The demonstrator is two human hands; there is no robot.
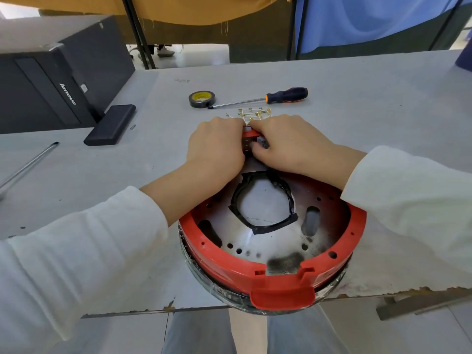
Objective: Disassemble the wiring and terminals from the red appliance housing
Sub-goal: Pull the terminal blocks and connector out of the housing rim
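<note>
1. Both hands meet at the middle of the frame: the left hand (215, 146) and the right hand (288, 144) curl their fingers round a small red terminal block (251, 135) at the far rim of the red housing (275, 274), clamped on it from either side.
2. The housing lies at the lower centre, overhanging the near edge of the grey table (383, 103), its metal plate facing up.
3. Just above the hands lies a scatter of brass terminals on pale wires (251, 113); beyond them, black tape (201, 98) and an orange-collared screwdriver (270, 98).
4. I judge the block is being worked loose; next it probably needs a steady pull or wiggle while the housing is braced.
</note>
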